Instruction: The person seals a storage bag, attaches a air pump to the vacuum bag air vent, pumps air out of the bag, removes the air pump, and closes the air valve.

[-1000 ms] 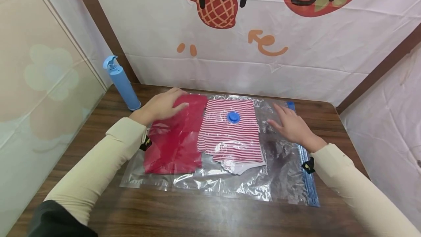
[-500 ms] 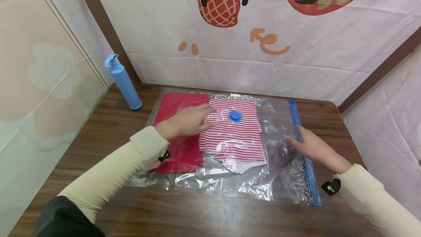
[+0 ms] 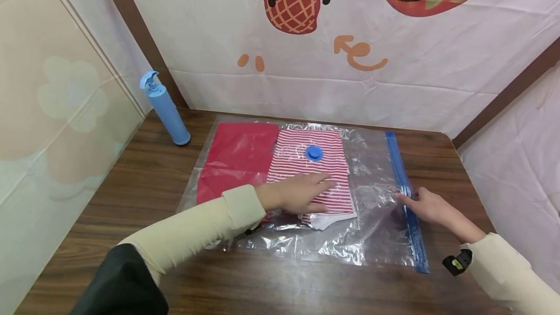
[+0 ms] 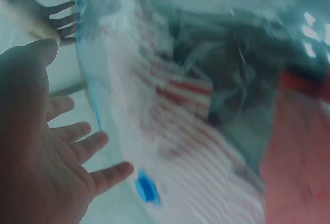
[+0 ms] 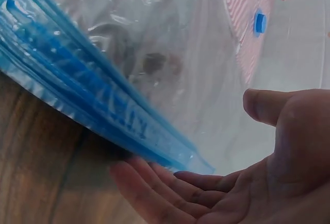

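A clear plastic vacuum storage bag [image 3: 372, 159] lies flat, with red folded cloth [image 3: 245, 145] and red-and-white striped cloth [image 3: 302, 140] inside. Its round blue valve [image 3: 314, 153] sits over the stripes. My left hand [image 3: 302, 193], fingers spread and straight, is low over the lower striped cloth. At the bag's right side, my right hand [image 3: 430, 207] is by the blue zip seal [image 3: 404, 183]. In the right wrist view its fingers [image 5: 160, 188] reach along the outer edge of the seal, with the thumb [image 5: 265, 105] held well apart from them.
A light blue hand pump [image 3: 166, 113] stands at the table's back left corner. The brown wooden table [image 3: 280, 286] backs onto a printed cloth wall [image 3: 218, 86], with cloth sides to left and right.
My left hand has swept from the red cloth rightward and toward me onto the stripes. My right hand has moved right and nearer to me, from over the bag to its zip seal.
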